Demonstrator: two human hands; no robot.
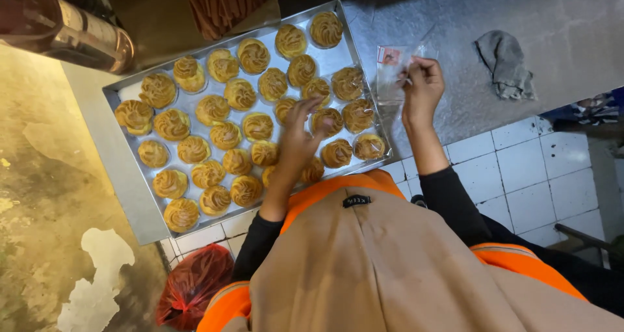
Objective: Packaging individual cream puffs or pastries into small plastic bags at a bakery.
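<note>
A metal baking tray (127,169) lies on the counter and holds several golden swirled pastries (224,136) in rows. My left hand (296,143) reaches over the near right part of the tray, fingers spread, its fingertips at a pastry (330,119); I cannot tell whether it grips it. My right hand (422,88) is just right of the tray and pinches a small clear plastic bag (390,78) with a red patch at its top. Black sleeves cover both arms, above an orange and tan garment.
The steel counter (539,20) carries a crumpled grey cloth (506,62) at the far right. A shiny bottle (71,30) lies at the top left. White tiles (520,169) face the counter front. A red plastic bag (192,283) sits on the floor below the tray.
</note>
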